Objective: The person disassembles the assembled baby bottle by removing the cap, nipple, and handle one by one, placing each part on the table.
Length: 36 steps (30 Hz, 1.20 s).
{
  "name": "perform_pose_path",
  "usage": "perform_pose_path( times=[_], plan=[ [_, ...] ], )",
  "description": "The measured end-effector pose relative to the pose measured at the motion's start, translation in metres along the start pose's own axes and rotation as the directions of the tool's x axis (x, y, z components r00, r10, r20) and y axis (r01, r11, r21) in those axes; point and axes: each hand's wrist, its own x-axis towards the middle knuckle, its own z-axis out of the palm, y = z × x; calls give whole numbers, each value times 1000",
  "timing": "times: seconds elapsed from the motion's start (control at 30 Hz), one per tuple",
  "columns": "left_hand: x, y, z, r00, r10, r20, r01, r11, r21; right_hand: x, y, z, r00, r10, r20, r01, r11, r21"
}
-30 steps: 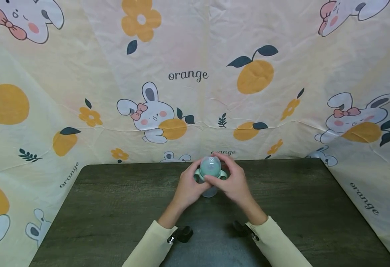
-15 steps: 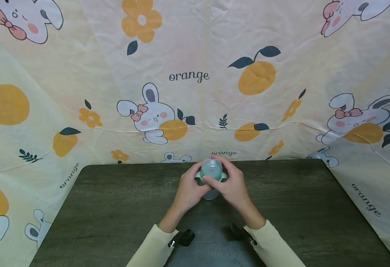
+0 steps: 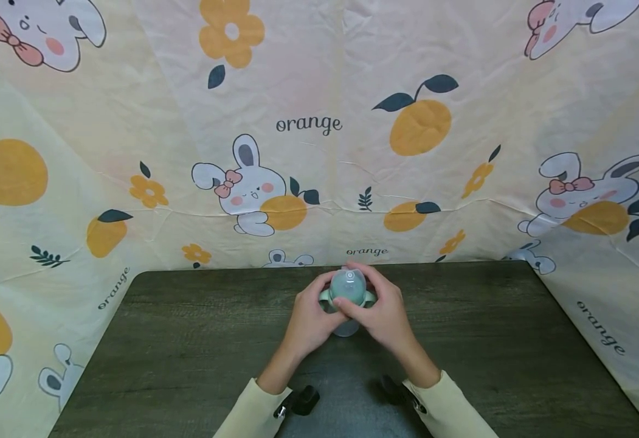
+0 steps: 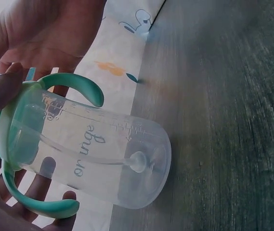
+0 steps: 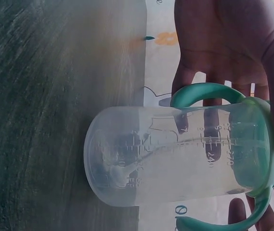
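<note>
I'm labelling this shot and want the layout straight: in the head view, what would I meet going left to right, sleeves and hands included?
Left sleeve → left hand → two-handled cup → right hand → right sleeve.

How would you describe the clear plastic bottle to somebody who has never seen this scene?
Find the dark wood-grained table, then the bare left hand and bare right hand near its far edge. Between them they hold a clear plastic bottle with two curved green handles. Unlike the hands and the pale printed cloth behind, it is see-through, showing a pale straw inside.
</note>
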Motion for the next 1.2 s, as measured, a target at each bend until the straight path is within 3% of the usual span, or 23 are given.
perform_pose_path(
  times=[0.6,1.2],
  plan=[
    [-16,5,-3,998,-50,25,50,999,-13,-16,-5,3,999,-35,1,35,999,14],
    [-15,0,-3,998,-46,35,46,999,-17,-15,-1,3,999,-48,-2,48,999,12]
  ],
)
